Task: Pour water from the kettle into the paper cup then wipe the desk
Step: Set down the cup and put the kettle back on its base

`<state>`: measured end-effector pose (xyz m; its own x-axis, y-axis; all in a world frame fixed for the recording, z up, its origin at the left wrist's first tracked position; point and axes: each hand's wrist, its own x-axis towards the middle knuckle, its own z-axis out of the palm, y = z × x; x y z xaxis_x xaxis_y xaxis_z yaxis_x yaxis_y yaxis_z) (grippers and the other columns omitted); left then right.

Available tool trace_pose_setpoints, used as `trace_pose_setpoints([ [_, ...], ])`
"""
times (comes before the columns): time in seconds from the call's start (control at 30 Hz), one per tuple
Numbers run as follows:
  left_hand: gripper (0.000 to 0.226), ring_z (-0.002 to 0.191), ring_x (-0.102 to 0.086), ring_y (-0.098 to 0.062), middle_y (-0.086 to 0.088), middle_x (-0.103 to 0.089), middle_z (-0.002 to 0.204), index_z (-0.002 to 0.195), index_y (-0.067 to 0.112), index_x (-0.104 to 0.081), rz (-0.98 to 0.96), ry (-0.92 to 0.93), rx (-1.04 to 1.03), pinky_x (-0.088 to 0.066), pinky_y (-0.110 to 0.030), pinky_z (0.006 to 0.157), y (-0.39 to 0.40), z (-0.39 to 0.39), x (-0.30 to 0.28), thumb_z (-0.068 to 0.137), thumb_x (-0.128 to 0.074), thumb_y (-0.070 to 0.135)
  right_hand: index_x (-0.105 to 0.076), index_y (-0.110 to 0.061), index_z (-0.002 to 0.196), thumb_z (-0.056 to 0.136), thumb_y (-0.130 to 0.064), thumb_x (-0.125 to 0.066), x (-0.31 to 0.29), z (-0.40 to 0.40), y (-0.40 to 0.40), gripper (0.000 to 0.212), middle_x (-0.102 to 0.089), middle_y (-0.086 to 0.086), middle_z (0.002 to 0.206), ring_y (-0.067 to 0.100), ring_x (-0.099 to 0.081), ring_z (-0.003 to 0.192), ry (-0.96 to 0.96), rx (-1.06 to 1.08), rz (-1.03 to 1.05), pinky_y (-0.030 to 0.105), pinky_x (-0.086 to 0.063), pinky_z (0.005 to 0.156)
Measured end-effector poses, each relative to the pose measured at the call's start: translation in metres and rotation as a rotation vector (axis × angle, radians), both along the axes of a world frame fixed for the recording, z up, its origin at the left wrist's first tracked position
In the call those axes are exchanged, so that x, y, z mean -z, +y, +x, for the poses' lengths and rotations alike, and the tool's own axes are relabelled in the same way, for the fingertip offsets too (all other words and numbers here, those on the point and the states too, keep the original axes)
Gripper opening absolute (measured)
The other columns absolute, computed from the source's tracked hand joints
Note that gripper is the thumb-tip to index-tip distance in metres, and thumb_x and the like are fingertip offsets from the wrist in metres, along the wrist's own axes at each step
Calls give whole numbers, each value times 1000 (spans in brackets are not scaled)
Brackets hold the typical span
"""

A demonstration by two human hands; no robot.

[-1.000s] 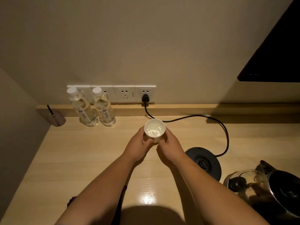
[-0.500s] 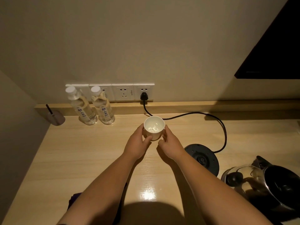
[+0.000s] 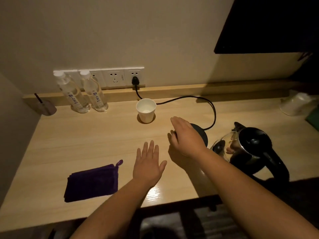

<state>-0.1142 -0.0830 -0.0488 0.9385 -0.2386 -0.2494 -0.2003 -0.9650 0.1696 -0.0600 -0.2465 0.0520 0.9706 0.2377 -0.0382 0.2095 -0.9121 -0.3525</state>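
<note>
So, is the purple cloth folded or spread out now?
Folded. The purple cloth lies on the desk as a compact rectangle with layered edges showing along its left side.

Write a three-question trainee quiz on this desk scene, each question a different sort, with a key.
1. True or false: the paper cup is held in a hand.
2. What lies nearest the left hand? A) purple cloth B) two water bottles C) kettle
3. Fill in: the right hand hovers over the kettle's black ____.

Key: 1 false; 2 A; 3 base.
</note>
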Motion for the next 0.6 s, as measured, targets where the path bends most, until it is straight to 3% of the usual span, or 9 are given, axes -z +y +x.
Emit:
trace_pose_setpoints([
  [0.1,75,148,16,-24,-6,12,162,155,17,3,32,-15,-7,11,-45,117,1,-7,9,95,-4,61,-25,-18,148,94,-28,-45,-15,-20,-22,58,-24,5,157,23,-19,144,-47,-114,-160,39,-21,116],
  [0.3,75,148,12,-24,-6,10,163,155,16,1,56,-47,0,5,-45,119,-1,-6,10,95,-5,61,-36,-11,143,94,-28,-49,-67,-45,-74,54,-35,13,151,31,-27,139,-184,-310,-380,41,-19,114],
  [0.6,80,149,5,-28,-9,1,163,155,13,-7,92,-74,-3,-2,-47,119,-3,-6,7,92,-3,62,-34,-13,144,94,-41,-48,-89,-100,-168,59,-35,6,152,23,-26,140,-244,-35,-343,34,-19,114],
])
